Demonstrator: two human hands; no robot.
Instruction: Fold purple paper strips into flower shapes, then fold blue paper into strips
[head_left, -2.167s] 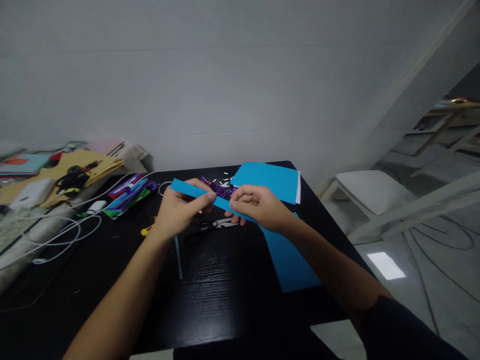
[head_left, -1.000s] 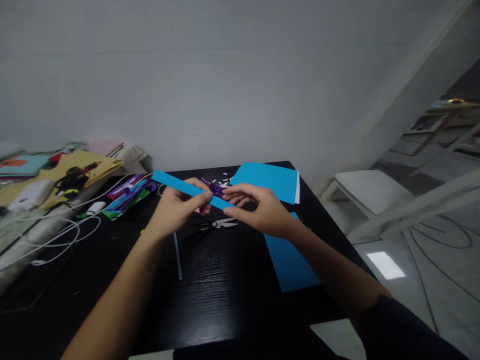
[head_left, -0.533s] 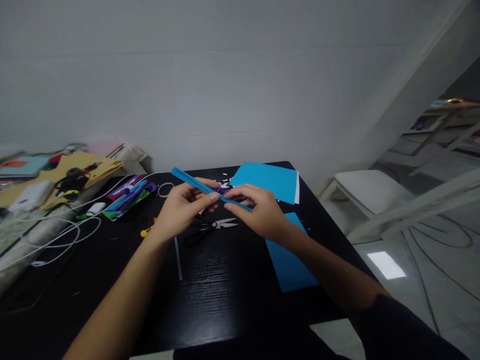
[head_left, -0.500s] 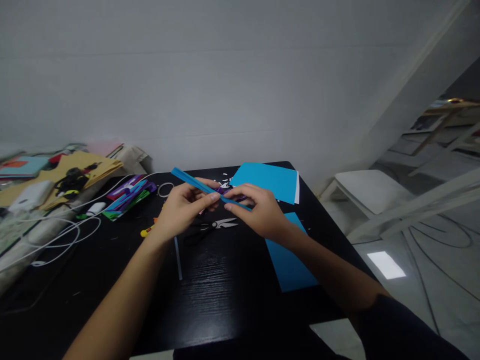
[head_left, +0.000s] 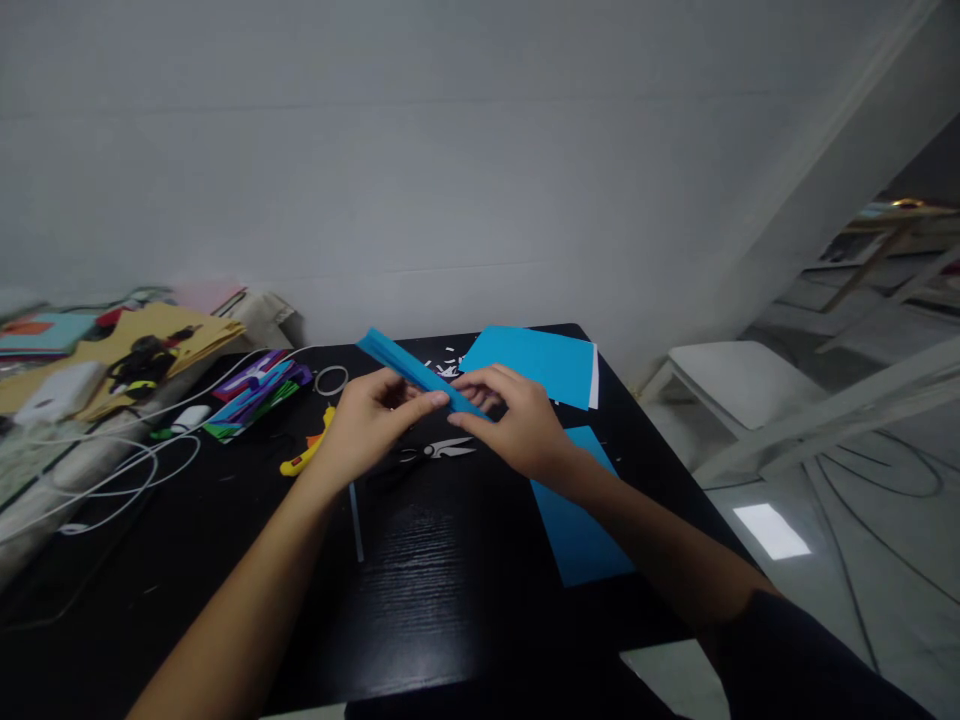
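Observation:
A narrow folded strip of blue paper (head_left: 405, 362) slants between my two hands above the black table (head_left: 420, 620). My left hand (head_left: 371, 420) is closed on its middle, the thumb lying on top. At the lower right end my right hand (head_left: 517, 415) pinches the same paper; some of its fingertips are hidden behind it. Beneath the hands lie scissors (head_left: 442, 450) with their blades pointing right. One blue sheet (head_left: 581, 535) lies partly under my right forearm, and more blue sheets (head_left: 540, 358) with a white edge rest at the far side.
Left of my hands are a yellow-handled tool (head_left: 304, 458), a clear ring (head_left: 331, 380) and a thin pale strip (head_left: 355, 522). Colourful folded papers (head_left: 259, 390) and white cables (head_left: 154, 460) lie farther left. White paper scraps (head_left: 448, 368) are behind my hands. A white chair (head_left: 739, 385) stands right.
The blue folded paper has turned a little, showing a wider face, and its upper end has shifted slightly right. Both hands keep hold of it, with small finger movements.

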